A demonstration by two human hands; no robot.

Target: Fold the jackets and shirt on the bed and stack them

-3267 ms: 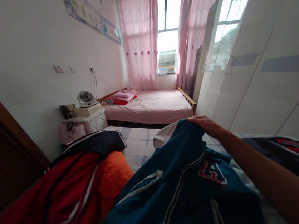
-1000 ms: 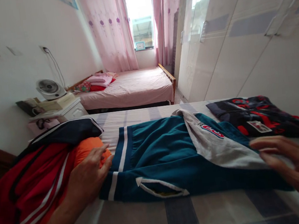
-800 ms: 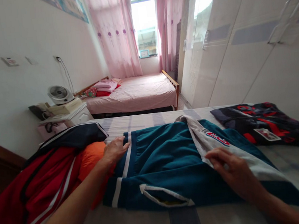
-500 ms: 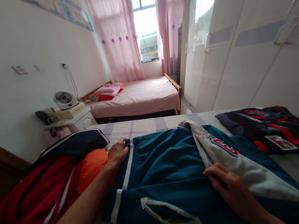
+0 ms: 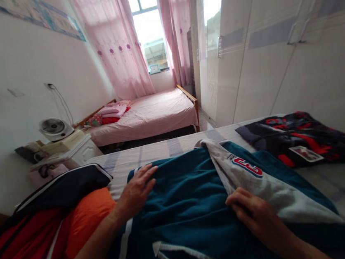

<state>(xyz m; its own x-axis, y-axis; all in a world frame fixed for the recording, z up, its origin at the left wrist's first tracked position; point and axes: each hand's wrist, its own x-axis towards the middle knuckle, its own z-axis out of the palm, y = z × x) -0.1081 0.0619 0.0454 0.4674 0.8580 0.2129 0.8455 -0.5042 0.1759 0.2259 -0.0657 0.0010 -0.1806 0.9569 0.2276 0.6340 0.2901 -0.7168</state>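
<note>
A teal jacket with white stripes and a white-edged pocket lies spread on the bed before me. Its grey panel, bearing a red number, is folded over to the right. Above the striped hem at the jacket's left side, my left hand is open with its fingers stretched out; whether it touches the cloth is hard to tell. My right hand is closed in a pinch on the front edge of the jacket, where teal meets grey.
Red and navy clothes and an orange garment lie on the left. A folded black-and-red garment sits at the right on the checked bedsheet. Beyond are a pink bed, a fan and white wardrobes.
My left hand has let go of the jacket's hem and moved inward over the cloth, fingers spreading. The right hand keeps its pinch. The whole view has turned a little to the right.
</note>
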